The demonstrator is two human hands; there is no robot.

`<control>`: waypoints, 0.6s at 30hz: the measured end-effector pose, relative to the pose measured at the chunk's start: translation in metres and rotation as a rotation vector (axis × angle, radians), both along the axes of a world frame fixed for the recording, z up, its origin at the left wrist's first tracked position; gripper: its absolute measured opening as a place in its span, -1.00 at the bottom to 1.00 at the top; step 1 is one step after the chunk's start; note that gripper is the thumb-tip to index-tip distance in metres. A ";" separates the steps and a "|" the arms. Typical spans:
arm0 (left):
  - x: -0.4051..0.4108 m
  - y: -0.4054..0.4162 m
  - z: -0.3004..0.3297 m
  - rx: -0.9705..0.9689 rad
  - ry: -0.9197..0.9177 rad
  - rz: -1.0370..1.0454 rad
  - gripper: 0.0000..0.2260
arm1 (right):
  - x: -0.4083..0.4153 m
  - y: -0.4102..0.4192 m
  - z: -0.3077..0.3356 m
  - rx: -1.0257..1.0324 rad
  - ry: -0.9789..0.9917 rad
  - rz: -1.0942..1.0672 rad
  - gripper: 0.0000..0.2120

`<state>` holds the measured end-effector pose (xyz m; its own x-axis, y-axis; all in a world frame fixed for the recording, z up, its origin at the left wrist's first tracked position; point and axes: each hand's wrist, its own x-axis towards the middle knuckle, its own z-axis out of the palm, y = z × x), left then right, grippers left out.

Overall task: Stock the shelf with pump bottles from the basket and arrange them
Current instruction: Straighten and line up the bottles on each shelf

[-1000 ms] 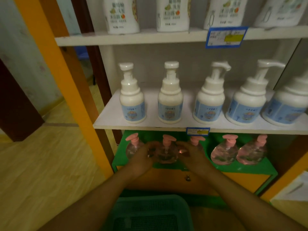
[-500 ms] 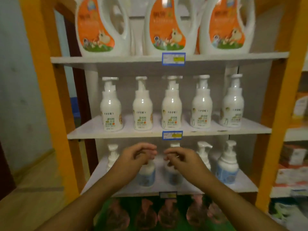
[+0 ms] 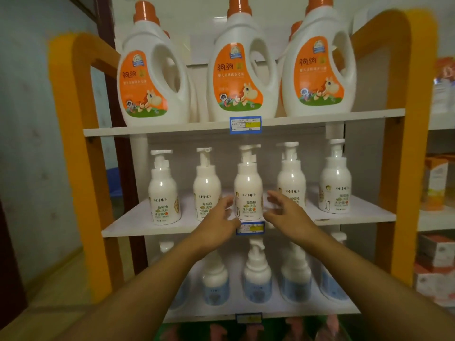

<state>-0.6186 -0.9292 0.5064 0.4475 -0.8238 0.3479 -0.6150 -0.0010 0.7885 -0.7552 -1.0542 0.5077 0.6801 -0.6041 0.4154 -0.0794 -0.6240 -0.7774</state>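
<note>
Several white pump bottles stand in a row on the middle white shelf (image 3: pixel 128 225). The centre pump bottle (image 3: pixel 248 190) stands upright between my two hands. My left hand (image 3: pixel 219 222) reaches to its left side with fingers spread, and my right hand (image 3: pixel 283 210) reaches to its right side the same way. Both hands are close to the bottle; whether the fingertips touch it is unclear. Neither hand holds anything. The basket is out of view.
Three big white jugs with orange labels (image 3: pixel 242 70) fill the top shelf. Blue-labelled pump bottles (image 3: pixel 257 279) stand on the lower shelf, and pink-capped bottles (image 3: pixel 327 326) show at the bottom edge. An orange frame (image 3: pixel 73 143) flanks the shelves. Boxes (image 3: pixel 435 183) sit on the right.
The view has risen from the bottom shelf to the upper ones. Both hands left the pink-capped bottles and rose to the centre bottle on the middle shelf, opening from curled to spread.
</note>
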 end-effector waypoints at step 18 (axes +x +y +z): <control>0.011 -0.003 0.000 0.051 0.063 -0.062 -0.41 | 0.002 -0.002 -0.007 -0.044 -0.025 0.057 -0.54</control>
